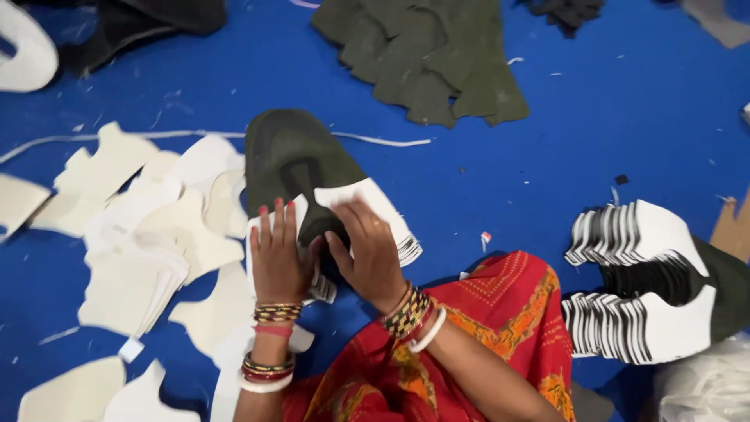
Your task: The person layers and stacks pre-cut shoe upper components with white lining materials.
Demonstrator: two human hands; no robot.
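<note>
Both: left hand [275, 254], right hand [367, 254] pressing stacked felt uppers [301, 160], white-backed

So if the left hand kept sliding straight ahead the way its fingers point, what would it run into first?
The left hand lies flat on the stack of white-backed cut pieces, fingers pointing up the picture. Straight on, it would probably meet the dark green shoe upper on top of that stack first, though depth is hard to judge.

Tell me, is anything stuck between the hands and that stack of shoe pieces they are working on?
No. The left hand and right hand both rest directly on the stack of shoe pieces, fingers on its white lining, with nothing visible between.
</note>
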